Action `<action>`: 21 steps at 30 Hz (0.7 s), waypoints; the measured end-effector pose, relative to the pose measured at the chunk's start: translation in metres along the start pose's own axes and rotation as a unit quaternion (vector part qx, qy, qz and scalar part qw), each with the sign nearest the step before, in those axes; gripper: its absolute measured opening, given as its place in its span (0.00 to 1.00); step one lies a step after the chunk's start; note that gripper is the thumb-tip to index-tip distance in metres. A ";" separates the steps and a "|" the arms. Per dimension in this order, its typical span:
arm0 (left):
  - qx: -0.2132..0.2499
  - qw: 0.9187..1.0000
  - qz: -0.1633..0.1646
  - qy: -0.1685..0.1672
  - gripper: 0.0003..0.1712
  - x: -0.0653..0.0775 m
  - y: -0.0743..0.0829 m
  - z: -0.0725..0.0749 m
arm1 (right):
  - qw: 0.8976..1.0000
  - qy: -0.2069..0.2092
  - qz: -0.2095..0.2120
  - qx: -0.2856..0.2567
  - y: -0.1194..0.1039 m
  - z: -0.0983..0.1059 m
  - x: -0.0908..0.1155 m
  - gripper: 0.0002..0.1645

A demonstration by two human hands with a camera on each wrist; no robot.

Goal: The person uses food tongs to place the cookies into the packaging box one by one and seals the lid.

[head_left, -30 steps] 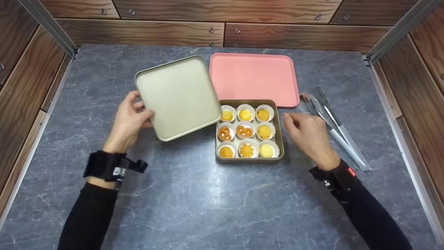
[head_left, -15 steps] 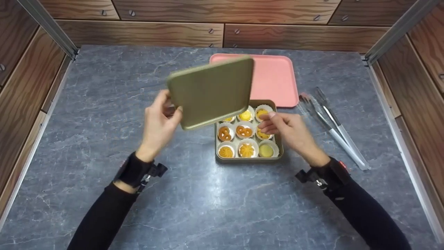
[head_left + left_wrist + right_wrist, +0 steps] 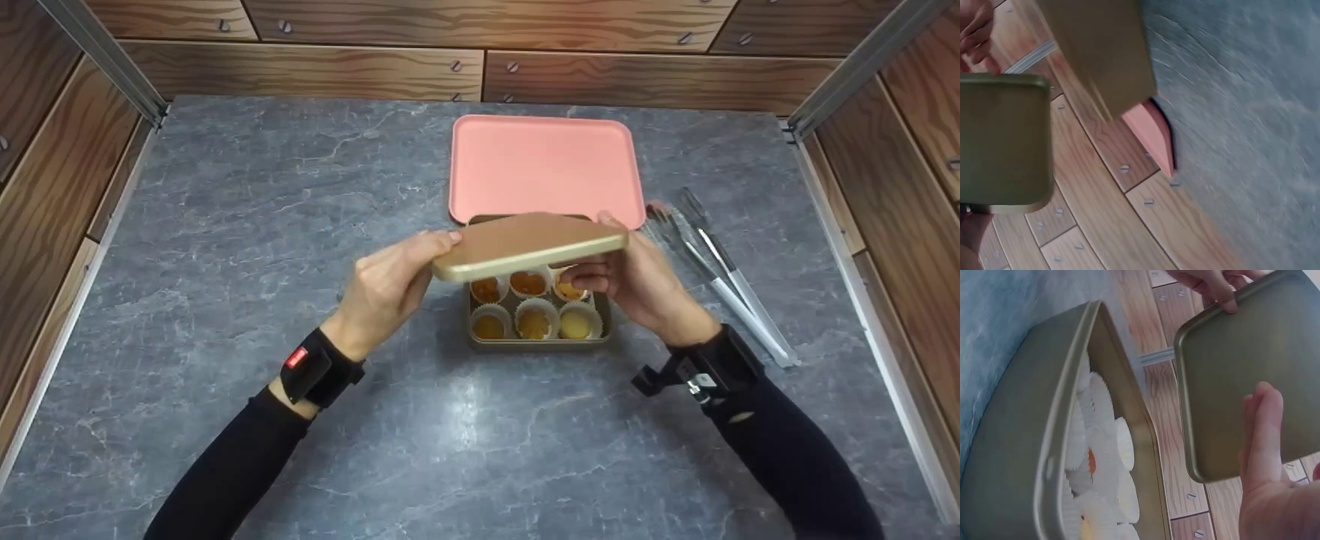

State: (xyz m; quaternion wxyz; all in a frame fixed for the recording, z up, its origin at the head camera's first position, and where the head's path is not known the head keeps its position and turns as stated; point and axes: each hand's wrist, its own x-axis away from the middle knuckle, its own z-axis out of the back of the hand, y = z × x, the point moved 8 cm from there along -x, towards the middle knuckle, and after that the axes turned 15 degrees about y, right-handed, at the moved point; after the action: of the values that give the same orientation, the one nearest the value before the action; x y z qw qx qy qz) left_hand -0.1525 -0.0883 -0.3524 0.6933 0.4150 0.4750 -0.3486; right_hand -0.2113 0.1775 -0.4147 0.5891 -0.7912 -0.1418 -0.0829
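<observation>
Tilted over the back part of a square cookie tin [image 3: 540, 346], the gold-green tin lid [image 3: 529, 240] is held between both hands. At its left edge the left hand [image 3: 384, 291] pinches it, thumb on top. The right hand [image 3: 646, 285] has its thumb at the lid's right edge and its fingers below. From the right wrist view, those fingers [image 3: 1264, 433] extend across the lid's underside [image 3: 1224, 382]. Cookies [image 3: 534, 324] in white paper cups fill the tin, and the lid hides the back row.
Behind the tin lies a pink tray [image 3: 544, 165], partly overlapped by the lid in the head view. Tongs [image 3: 739, 300] with pale handles lie to the right. Wood-patterned walls [image 3: 300, 71] border the grey marbled tabletop [image 3: 450, 450].
The left hand has brought the lid rightward over the tin and turned its outer face up. From beside the tin, the right hand has moved in to the lid's right edge.
</observation>
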 end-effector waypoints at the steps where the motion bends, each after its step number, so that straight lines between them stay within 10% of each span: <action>1: -0.003 1.000 -0.016 -0.003 0.16 0.001 0.002 -0.001 | 1.000 0.002 -0.002 -0.014 0.000 0.000 0.000 0.29; 8: -0.017 0.996 -0.083 -0.028 0.11 0.013 0.005 -0.006 | 0.995 0.033 -0.012 -0.093 0.003 0.005 0.002 0.20; 13: -0.029 0.997 -0.063 -0.024 0.14 0.018 -0.003 -0.008 | 0.994 0.046 -0.029 -0.097 0.010 0.012 0.000 0.12; 18: -0.029 0.997 0.076 -0.005 0.26 0.019 -0.025 -0.008 | 0.996 0.034 -0.021 -0.083 0.012 0.015 -0.002 0.17; 21: -0.023 0.968 0.250 -0.019 0.35 0.028 -0.046 -0.012 | 0.997 0.033 -0.010 -0.069 0.013 0.019 -0.003 0.17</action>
State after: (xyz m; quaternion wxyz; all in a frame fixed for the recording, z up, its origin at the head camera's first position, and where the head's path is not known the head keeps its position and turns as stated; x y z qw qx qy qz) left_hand -0.1887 -0.0994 -0.3926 0.7765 0.4981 0.3506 -0.1610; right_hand -0.2110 0.1915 -0.4329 0.5367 -0.8253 -0.1238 -0.1242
